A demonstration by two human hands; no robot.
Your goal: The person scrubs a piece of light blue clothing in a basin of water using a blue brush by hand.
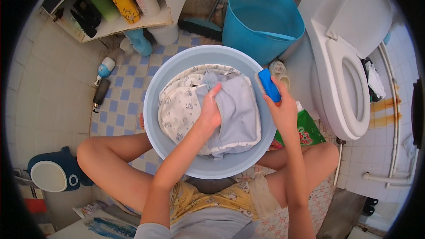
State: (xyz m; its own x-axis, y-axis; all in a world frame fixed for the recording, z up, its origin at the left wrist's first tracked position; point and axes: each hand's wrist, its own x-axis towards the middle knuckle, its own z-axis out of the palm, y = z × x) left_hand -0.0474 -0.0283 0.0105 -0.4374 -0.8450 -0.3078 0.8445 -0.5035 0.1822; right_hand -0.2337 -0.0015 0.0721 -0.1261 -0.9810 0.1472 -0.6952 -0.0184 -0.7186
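Note:
A round light-blue plastic basin [212,171] stands between my knees. In it lies a wet-looking cloth item, partly plain grey fabric [237,113] and partly white fabric with small printed figures [181,108]. My left hand [211,109] holds the edge of the grey fabric near the middle of the basin, thumb on top and fingers partly hidden beneath the cloth. Over the basin's right rim, my right hand [282,106] grips a blue scrubbing brush [269,85], its pale bristles facing left toward the cloth. The brush is apart from the fabric.
A blue flexible tub [262,44] stands behind the basin, beside a broom [202,26] and a toilet [352,96]. A green detergent pouch [307,127] and a clog [280,73] lie at right. Bottles lie on the tiled floor at left, below a shelf [132,28] with several bottles.

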